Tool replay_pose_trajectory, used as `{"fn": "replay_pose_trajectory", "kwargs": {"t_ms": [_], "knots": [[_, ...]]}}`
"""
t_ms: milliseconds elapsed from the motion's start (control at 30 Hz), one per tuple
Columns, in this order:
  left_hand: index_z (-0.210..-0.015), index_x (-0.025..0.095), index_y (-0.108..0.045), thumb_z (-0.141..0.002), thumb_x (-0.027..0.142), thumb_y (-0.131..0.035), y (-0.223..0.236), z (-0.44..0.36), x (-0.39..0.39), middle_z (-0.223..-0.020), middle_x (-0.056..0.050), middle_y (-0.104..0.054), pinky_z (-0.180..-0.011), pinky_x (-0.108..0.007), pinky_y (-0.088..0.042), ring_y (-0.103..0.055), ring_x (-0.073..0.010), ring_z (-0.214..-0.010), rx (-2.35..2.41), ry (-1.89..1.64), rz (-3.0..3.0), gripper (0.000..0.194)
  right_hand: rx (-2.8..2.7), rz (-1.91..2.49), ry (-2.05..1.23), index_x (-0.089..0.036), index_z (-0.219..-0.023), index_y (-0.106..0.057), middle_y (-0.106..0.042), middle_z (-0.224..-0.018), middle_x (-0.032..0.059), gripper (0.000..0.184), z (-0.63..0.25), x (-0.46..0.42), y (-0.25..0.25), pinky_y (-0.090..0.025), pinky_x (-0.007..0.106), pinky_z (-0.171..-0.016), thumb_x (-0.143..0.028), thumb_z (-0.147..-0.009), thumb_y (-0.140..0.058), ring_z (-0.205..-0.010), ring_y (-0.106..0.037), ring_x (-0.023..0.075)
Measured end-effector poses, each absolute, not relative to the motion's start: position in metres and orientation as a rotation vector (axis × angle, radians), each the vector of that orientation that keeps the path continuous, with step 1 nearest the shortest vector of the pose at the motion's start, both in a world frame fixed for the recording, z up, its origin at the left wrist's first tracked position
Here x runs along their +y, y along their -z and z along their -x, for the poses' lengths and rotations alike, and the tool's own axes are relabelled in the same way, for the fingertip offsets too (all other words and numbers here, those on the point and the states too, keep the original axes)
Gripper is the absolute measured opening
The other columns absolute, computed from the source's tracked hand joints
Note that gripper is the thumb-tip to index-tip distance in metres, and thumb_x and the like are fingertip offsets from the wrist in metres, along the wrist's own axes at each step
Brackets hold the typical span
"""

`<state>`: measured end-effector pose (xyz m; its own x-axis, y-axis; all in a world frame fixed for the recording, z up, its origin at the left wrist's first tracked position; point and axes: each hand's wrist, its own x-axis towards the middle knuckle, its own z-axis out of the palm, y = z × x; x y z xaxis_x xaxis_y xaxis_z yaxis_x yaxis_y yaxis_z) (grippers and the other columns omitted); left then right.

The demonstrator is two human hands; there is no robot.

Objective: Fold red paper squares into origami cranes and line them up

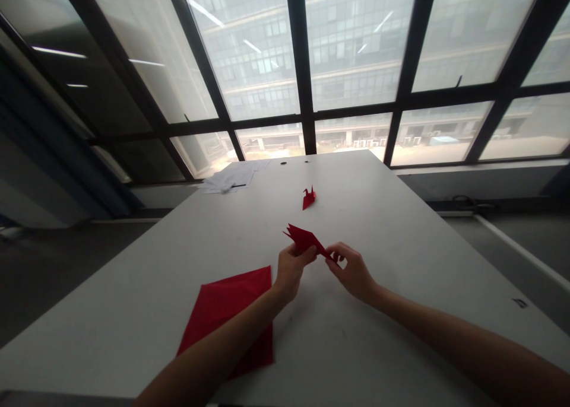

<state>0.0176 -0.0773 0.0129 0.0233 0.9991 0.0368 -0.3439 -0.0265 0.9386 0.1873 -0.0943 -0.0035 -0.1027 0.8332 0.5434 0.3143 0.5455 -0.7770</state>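
Observation:
A partly folded red origami paper [303,236] is held above the white table [383,217]. My left hand [291,267] grips its body, the thumb lying on the near face. With thumb and index finger, my right hand [350,267] pinches the narrow pointed end on the right. Several pointed flaps stick out at the upper left of the piece. Farther back on the table stands a finished red paper crane [309,198]. Under my left forearm lies a flat red paper sheet [231,300], partly covered by the arm.
White papers [231,178] with a dark pen [239,185] lie at the table's far left. A small black object [519,303] rests near the right edge. Tall windows with a dark frame [307,69] rise behind the table, and a blue curtain [57,122] hangs at left.

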Motion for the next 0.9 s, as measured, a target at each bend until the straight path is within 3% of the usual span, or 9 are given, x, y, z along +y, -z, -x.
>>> {"fn": "replay_pose_trajectory", "kwargs": {"t_ms": [167, 600, 900], "knots": [[-0.087, 0.011, -0.076, -0.069, 0.03, -0.086, -0.009, -0.018, -0.077, -0.087, -0.009, -0.073, -0.083, -0.033, -0.05, -0.064, -0.0164, -0.079, 0.899, -1.273, -0.962, 0.028, -1.684, 0.983, -0.571, -0.021, -0.089, -0.065, -0.062, -0.082, 0.0005, 0.016, -0.189, -0.093, 0.006, -0.047, 0.029, -0.065, -0.01, -0.082, -0.057, -0.07, -0.055, 0.0153], [-0.079, 0.011, -0.076, -0.063, 0.033, -0.091, -0.012, -0.006, -0.071, -0.077, -0.009, -0.07, -0.069, -0.028, -0.044, -0.06, -0.0143, -0.069, 0.884, -1.047, -1.004, 0.031, -1.831, 0.856, -0.694, -0.025, -0.118, -0.07, -0.061, -0.093, 0.005, 0.031, -0.204, -0.088, 0.005, -0.047, 0.029, -0.064, -0.02, -0.094, -0.051, -0.077, -0.057, 0.0167], [-0.082, 0.011, -0.077, -0.065, 0.036, -0.089, -0.014, 0.002, -0.067, -0.078, -0.009, -0.07, -0.072, -0.029, -0.045, -0.061, -0.0154, -0.071, 0.901, -0.922, -1.102, 0.033, -1.916, 0.875, -0.521, -0.026, -0.101, -0.076, -0.066, -0.093, 0.0066, 0.021, -0.217, -0.081, 0.004, -0.051, 0.032, -0.068, -0.032, -0.097, -0.056, -0.078, -0.062, 0.0181]]}}
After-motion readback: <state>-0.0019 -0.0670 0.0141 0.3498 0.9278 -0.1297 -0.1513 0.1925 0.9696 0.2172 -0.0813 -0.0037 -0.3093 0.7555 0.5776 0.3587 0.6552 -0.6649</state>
